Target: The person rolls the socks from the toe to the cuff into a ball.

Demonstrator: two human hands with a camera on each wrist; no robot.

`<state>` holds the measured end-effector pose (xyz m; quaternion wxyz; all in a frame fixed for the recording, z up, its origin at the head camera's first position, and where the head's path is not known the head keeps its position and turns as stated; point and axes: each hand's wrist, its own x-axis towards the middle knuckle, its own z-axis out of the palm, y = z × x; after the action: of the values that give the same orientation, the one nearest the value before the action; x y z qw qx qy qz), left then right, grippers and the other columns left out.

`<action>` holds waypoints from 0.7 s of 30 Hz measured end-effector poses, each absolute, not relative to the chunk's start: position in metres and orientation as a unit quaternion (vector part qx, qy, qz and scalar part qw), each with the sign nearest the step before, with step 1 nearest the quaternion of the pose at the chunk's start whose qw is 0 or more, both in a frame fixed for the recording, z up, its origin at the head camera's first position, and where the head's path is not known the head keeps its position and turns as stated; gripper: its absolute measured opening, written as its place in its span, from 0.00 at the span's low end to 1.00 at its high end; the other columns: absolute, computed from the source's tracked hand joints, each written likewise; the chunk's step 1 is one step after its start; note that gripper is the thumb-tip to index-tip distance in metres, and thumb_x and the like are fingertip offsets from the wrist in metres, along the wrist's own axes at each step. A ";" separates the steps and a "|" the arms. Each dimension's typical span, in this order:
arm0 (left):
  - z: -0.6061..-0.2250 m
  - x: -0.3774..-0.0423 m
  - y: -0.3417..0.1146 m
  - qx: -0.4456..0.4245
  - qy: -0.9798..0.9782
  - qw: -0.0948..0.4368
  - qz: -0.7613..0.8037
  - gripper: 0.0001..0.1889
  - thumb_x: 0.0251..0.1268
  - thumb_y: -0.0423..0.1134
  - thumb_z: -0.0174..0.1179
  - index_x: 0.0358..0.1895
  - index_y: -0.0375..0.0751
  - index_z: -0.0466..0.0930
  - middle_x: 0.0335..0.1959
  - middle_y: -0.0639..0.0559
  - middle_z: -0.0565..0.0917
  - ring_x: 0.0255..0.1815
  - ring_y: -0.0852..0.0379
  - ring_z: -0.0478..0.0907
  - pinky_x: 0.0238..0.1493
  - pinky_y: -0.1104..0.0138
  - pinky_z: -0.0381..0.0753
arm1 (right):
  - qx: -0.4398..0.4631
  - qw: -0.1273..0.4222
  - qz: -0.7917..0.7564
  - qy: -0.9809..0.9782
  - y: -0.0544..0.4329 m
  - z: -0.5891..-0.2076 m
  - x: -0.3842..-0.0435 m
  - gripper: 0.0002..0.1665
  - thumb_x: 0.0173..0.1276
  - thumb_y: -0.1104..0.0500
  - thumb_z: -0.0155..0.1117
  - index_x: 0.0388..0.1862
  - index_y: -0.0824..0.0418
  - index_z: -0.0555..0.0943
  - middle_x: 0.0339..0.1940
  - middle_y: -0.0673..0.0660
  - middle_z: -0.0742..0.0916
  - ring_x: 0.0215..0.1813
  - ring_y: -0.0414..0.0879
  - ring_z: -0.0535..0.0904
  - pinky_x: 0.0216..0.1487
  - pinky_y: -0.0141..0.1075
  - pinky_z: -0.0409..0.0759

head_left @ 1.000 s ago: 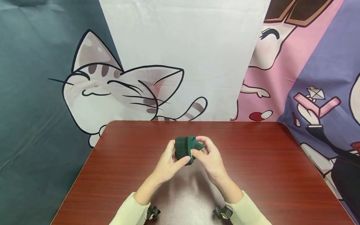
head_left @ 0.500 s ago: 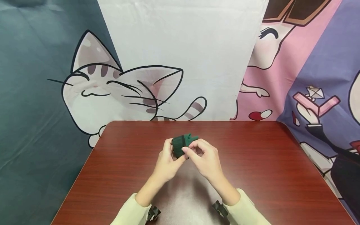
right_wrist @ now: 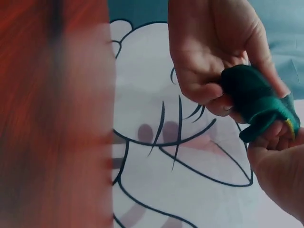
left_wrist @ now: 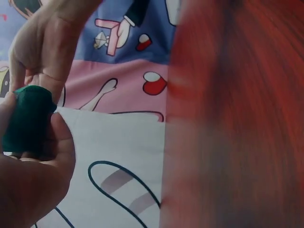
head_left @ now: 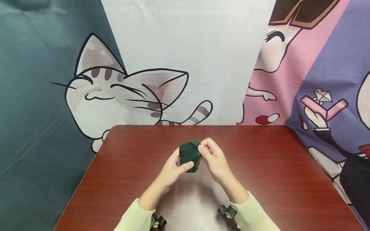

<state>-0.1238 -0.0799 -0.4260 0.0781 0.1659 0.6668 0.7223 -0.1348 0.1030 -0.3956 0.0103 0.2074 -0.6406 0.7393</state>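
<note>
A dark green cloth bundle [head_left: 189, 155], compact and roughly cylindrical, is held up over the table between both hands. My left hand [head_left: 170, 170] grips its left side, thumb across the front, other fingers behind. At its upper right edge my right hand [head_left: 215, 158] pinches the cloth between thumb and fingers. In the right wrist view the bundle [right_wrist: 259, 102] shows an open end with a loose flap and a narrow yellow strip, where the right fingertips [right_wrist: 275, 133] reach in. The left wrist view shows the bundle [left_wrist: 28, 121] resting in the curled left hand [left_wrist: 38, 183].
The reddish-brown wooden table [head_left: 121, 183] stretches out beneath the hands. Behind it hangs a cloth backdrop [head_left: 202, 64] with a cartoon cat and other drawings. A small dark device sits at the left wrist [head_left: 158, 221], another at the right wrist [head_left: 227, 211].
The bundle has turned in the left hand, tilting first up, then lower, and its pointed loose end shows less. The right hand has shifted its pinch to the bundle's upper right edge.
</note>
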 end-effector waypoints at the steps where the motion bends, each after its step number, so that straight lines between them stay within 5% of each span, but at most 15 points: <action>1: -0.426 -0.123 -0.079 0.170 0.667 0.083 0.721 0.31 0.69 0.33 0.64 0.72 0.37 0.63 0.63 0.38 0.78 0.59 0.54 0.79 0.55 0.65 0.81 | 0.210 0.013 0.734 -0.646 0.104 -0.397 -0.136 0.09 0.78 0.67 0.53 0.38 0.72 0.66 0.25 0.48 0.75 0.32 0.38 0.73 0.37 0.29 0.75; 7: -0.416 -0.122 -0.075 0.163 0.741 0.030 0.651 0.20 0.73 0.41 0.60 0.62 0.39 0.73 0.53 0.44 0.83 0.51 0.56 0.80 0.51 0.66 0.79 | 0.222 0.045 0.628 -0.744 0.112 -0.405 -0.136 0.06 0.77 0.62 0.58 0.37 0.59 0.72 0.25 0.50 0.72 0.27 0.40 0.66 0.27 0.31 0.67; 10: -0.413 -0.124 -0.073 0.157 0.752 0.015 0.640 0.15 0.73 0.43 0.60 0.56 0.39 0.77 0.45 0.47 0.85 0.44 0.57 0.80 0.45 0.66 0.80 | 0.247 0.028 0.634 -0.732 0.112 -0.407 -0.135 0.06 0.79 0.62 0.55 0.39 0.61 0.70 0.25 0.50 0.71 0.26 0.38 0.66 0.26 0.31 0.66; 15: -0.419 -0.128 -0.075 0.178 0.701 0.036 0.690 0.13 0.70 0.37 0.60 0.52 0.33 0.79 0.39 0.50 0.84 0.39 0.58 0.80 0.42 0.67 0.81 | 0.275 -0.030 0.733 -0.622 0.108 -0.410 -0.134 0.09 0.82 0.66 0.46 0.40 0.70 0.62 0.26 0.47 0.74 0.29 0.35 0.71 0.29 0.28 0.73; 21: -0.432 -0.130 -0.076 0.215 0.637 0.056 0.738 0.14 0.69 0.39 0.62 0.48 0.29 0.78 0.36 0.54 0.84 0.35 0.61 0.79 0.38 0.68 0.81 | 0.215 -0.047 0.806 -0.550 0.101 -0.410 -0.130 0.08 0.83 0.63 0.46 0.38 0.61 0.64 0.26 0.46 0.78 0.28 0.35 0.76 0.28 0.26 0.77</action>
<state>-0.1295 -0.0764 -0.4316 0.0558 0.2146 0.6368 0.7384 -0.1300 0.1011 -0.4096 -0.0475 0.2151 -0.5497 0.8058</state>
